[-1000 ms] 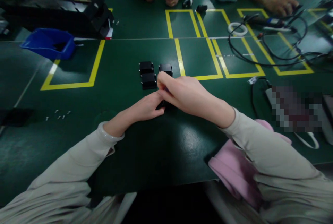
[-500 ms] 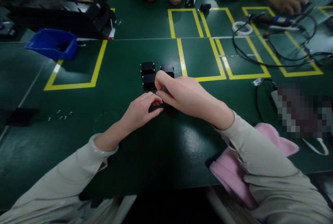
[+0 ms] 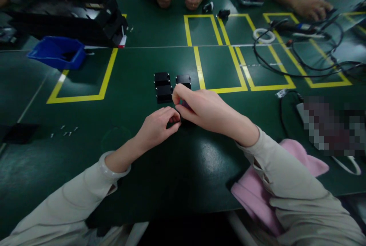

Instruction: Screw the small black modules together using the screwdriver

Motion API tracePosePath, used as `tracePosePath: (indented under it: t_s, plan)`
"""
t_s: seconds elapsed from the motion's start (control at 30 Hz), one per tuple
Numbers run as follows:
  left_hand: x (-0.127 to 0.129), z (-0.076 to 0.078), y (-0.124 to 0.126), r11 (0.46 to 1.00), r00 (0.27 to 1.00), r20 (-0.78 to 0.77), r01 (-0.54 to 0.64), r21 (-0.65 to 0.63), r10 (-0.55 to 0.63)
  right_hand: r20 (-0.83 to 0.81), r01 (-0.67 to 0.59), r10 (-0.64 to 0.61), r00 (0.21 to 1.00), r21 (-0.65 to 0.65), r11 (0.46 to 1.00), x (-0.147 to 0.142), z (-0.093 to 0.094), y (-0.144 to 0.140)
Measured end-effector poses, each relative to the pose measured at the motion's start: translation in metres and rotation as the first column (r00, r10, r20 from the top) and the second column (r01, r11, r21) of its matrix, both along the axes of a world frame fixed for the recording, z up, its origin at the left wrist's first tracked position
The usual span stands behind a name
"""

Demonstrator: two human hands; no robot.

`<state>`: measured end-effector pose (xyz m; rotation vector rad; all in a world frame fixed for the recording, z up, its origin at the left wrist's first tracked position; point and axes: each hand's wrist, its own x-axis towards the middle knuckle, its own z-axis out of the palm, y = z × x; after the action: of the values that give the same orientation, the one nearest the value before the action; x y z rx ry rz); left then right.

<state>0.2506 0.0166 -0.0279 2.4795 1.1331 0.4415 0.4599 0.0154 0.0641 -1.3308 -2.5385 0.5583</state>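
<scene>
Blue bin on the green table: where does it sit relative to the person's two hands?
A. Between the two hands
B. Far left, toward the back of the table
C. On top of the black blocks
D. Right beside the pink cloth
B. The blue bin sits at the far left, well behind the left hand and right hand, which meet by the black blocks mid-table.

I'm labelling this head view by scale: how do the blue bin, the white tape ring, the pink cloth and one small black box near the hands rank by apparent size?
1. pink cloth, largest, though nearest the camera, so it is flattered.
2. blue bin.
3. white tape ring and small black box: too alike to rank.
</scene>
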Motion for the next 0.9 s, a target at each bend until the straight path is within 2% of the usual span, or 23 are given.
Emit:
tracePosePath:
  t_s: [0.23,0.5,0.67,0.9]
  plan:
    - [0.003,0.004,0.000,0.998,1.000,-0.012,-0.028,-0.062,0.028,0.015,0.018,-0.018,1.000,-0.003,1.000,0.000,-0.001,0.000]
    - [0.002,0.013,0.003,0.978,0.995,0.102,0.007,-0.210,0.015,-0.067,-0.013,0.013,0.998,0.002,1.000,0.002,-0.006,0.000]
    - [0.001,0.015,0.002,0.980,0.995,0.098,0.013,-0.198,0.006,-0.131,-0.009,0.012,0.991,0.024,1.000,0.004,-0.009,-0.001]
    - [-0.002,0.012,0.004,0.985,1.000,-0.011,0.025,-0.168,-0.027,-0.122,-0.016,0.017,0.992,0.007,1.000,0.004,-0.009,0.002]
